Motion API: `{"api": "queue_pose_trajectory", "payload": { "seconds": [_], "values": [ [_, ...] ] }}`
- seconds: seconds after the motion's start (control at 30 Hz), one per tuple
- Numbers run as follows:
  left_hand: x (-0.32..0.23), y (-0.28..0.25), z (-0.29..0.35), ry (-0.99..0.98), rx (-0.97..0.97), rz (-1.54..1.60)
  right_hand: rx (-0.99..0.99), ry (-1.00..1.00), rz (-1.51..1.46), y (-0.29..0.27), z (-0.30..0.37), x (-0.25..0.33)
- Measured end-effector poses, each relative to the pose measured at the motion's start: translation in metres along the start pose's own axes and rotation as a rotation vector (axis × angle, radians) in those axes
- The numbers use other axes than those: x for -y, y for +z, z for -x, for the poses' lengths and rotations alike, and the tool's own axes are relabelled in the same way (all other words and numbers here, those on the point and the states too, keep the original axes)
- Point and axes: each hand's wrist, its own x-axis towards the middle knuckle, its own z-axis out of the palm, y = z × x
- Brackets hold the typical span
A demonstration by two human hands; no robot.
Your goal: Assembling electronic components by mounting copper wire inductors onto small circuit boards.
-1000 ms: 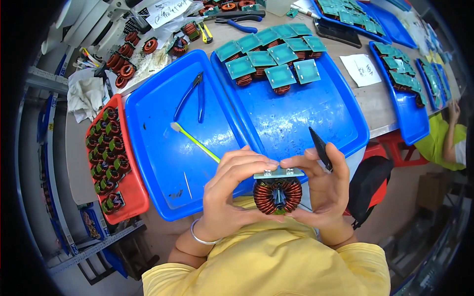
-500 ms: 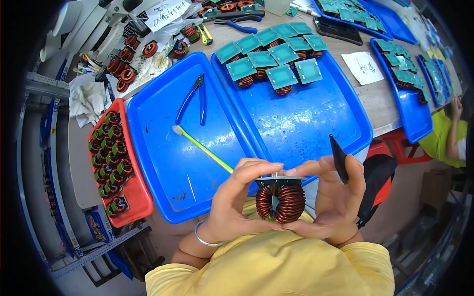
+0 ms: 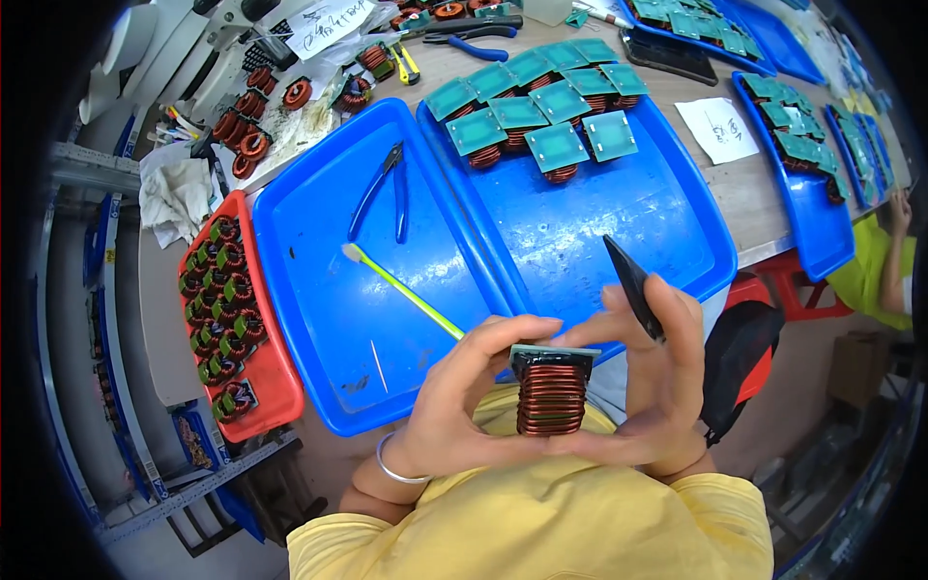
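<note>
Close to my chest, both hands hold a copper-wound toroidal coil (image 3: 551, 398) capped by a small green board (image 3: 559, 352). The coil stands edge-on with the board on top, so its centre hole is hidden. My left hand (image 3: 447, 411) closes on it from the left, thumb below and fingers at the board's upper side. My right hand (image 3: 677, 387) steadies it from the right with the thumb underneath. Between raised right fingers sits a black pointed flat piece (image 3: 630, 280), its kind unclear. A yellow-green stick brush (image 3: 406, 292) lies just beyond my left hand.
Blue-handled cutters (image 3: 399, 198) lie in the left blue tray (image 3: 329, 411). Several board-topped coils (image 3: 558, 147) fill the far end of the right blue tray (image 3: 710, 217). At left, a red tray (image 3: 275, 411) holds more coils. Another person's arm (image 3: 897, 242) shows at far right.
The coil has turned from showing its open ring to showing its wound edge. My right fingers have shifted, swinging the black pointed piece left and tilting it more.
</note>
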Motion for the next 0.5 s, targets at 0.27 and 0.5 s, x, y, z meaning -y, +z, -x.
{"api": "queue_pose_trajectory", "payload": {
  "seconds": [0.27,0.5],
  "values": [
    [0.0,0.0,0.003,-0.006,-0.111,-0.141,-0.113,0.077,-0.16,-0.004,0.002,-0.016],
    [0.001,-0.002,0.005,0.032,-0.182,-0.11,-0.036,0.175,-0.281,0.005,0.018,-0.025]
  ]
}}
